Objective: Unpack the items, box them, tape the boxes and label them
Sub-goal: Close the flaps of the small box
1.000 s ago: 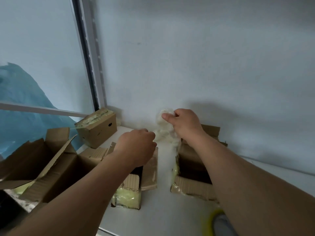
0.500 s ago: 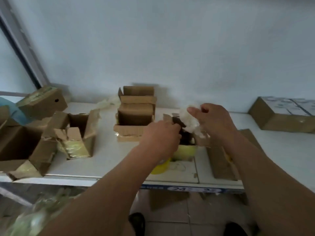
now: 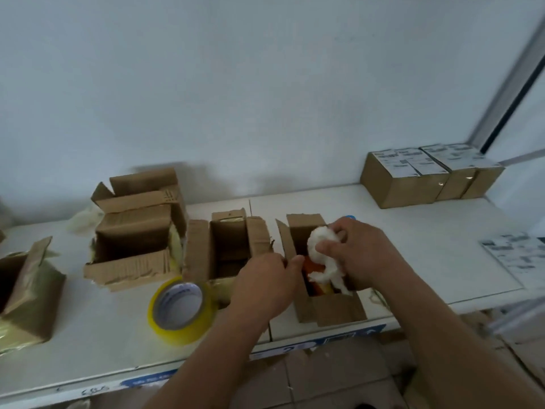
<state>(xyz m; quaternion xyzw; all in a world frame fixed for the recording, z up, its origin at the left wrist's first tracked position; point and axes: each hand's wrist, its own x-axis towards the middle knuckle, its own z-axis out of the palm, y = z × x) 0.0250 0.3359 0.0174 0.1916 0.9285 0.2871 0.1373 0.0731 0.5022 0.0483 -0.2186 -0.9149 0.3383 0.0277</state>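
A white tabletop [image 3: 413, 246] is seen running along a pale wall [image 3: 236, 84], its front edge carrying a blue strip. At the far right rear, three closed boxes with printed labels on top [image 3: 401, 178] are set side by side, touching. An opened box with flaps raised [image 3: 135, 228] is placed left of centre, with yellowish tape remnants on its sides. A further taped box [image 3: 26, 293] is cut off by the left edge. Just right of the left-of-centre box, a narrow open box [image 3: 228, 246] is set. Next to that, the box being worked on [image 3: 318, 278] is positioned near the front edge, flaps folded outward. A sheet of printed labels [image 3: 519, 258] is laid flat at the right, well apart from the hands. A roll of yellow tape [image 3: 181, 309] is stood tilted near the front edge, just left of the left forearm.

The left hand [image 3: 262, 287] is placed at the left wall of the working box; the fingers are curled over the wall's rim. The right hand [image 3: 359, 258] is held over the same box, its fingers curled around a wad of white packing material [image 3: 323, 246], which trails down into the box. Something orange [image 3: 311, 265] is glimpsed inside beneath the wad; what it is cannot be told.
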